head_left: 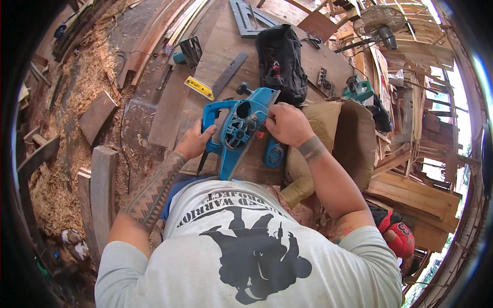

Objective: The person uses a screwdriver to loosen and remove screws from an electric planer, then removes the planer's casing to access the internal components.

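Note:
A blue electric planer (237, 128) lies on its side on the wooden workbench, its round fan-like inner part exposed. My left hand (194, 139) grips it by the rear handle, with the thumb toward the body. My right hand (288, 124) is at the planer's right edge, fingers curled and pressed together; whatever they pinch is hidden. Just below that hand lies a loose blue vented cover (274, 154), beside a small orange-red piece (260, 135). A black cord runs down from the handle.
Beyond the planer lie a yellow-handled try square (199, 88), a black tool bag (281, 61) and a blue-grey triangular square (246, 18). An open cardboard box (314, 138) stands by my right forearm. Green power tools (358, 89), a fan (380, 23), planks and wood shavings (51, 190) surround the bench.

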The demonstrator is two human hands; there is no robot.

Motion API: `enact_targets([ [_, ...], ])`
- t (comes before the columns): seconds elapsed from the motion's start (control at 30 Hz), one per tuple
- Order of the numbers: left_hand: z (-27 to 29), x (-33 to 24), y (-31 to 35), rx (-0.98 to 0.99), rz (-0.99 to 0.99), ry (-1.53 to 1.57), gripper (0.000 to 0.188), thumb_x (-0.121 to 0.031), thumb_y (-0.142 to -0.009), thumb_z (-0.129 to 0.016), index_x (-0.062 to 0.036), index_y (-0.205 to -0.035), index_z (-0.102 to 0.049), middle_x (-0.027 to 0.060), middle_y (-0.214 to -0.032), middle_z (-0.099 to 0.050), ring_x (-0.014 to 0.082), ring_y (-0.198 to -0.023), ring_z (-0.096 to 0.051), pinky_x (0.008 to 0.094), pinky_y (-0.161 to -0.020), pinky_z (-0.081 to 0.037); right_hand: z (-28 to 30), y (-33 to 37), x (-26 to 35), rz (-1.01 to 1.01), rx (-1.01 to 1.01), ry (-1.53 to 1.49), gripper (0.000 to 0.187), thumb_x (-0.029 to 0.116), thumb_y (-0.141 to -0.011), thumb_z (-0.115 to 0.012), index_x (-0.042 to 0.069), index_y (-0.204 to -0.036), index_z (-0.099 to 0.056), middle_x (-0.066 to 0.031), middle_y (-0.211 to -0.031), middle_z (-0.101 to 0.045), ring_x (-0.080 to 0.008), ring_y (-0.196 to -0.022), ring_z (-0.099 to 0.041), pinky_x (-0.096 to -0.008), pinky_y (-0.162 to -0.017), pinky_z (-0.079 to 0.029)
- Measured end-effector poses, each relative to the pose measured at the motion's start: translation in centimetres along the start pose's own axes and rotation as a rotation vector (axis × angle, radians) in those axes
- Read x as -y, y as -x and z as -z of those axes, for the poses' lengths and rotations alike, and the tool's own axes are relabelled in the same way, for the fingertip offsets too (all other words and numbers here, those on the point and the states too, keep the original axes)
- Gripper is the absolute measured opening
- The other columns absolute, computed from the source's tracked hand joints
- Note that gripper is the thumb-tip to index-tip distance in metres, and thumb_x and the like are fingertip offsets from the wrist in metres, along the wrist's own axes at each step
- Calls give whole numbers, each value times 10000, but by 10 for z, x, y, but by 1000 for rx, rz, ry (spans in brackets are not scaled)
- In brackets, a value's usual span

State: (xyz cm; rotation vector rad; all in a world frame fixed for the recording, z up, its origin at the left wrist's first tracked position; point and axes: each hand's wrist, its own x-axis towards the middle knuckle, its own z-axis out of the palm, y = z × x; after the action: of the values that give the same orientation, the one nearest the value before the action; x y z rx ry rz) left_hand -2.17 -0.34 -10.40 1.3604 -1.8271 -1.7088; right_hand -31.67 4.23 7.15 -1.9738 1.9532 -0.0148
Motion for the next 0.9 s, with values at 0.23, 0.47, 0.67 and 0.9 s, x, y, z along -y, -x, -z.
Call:
enact_targets([
  [0.23, -4, 6, -2, 30, 108, -68, 593, -540, -1058, -568, -18, -1340, -544, 289, -1073, -713, 467, -1043, -699, 527, -906, -526, -26, -7, 25, 189, -32, -285, 162, 178, -917, -682, 40, -969, -748, -162, -934, -671, -370, -938, -673, -470, -846, -546],
  [0.47, -3, 1, 3, 38, 43, -63, 539, -498, -1076, -554, -4, -1289, -544, 278, -1161, -686, 438, -1089, -677, 517, -931, -516, -37, -8, 21, 142, -22, -325, 174, 181, -914, -684, 29, -973, -744, -162, -954, -671, -372, -993, -659, -475, -891, -535],
  [0.67, 4, -11, 12, 85, 63, -58, 517, -455, -1073, -591, 13, -1288, -550, 268, -1136, -687, 404, -1055, -692, 478, -899, -532, -39, -10, 27, 133, -24, -341, 171, 186, -884, -671, 24, -877, -725, -193, -964, -680, -387, -1044, -656, -481, -932, -535],
  [0.9, 6, -3, 22, 67, 76, -59, 501, -462, -1074, -598, 7, -1245, -553, 243, -1060, -707, 382, -984, -710, 479, -868, -543, -32, -14, 26, 179, -32, -331, 191, 207, -872, -693, 22, -880, -739, -205, -957, -706, -384, -983, -685, -482, -896, -554],
])
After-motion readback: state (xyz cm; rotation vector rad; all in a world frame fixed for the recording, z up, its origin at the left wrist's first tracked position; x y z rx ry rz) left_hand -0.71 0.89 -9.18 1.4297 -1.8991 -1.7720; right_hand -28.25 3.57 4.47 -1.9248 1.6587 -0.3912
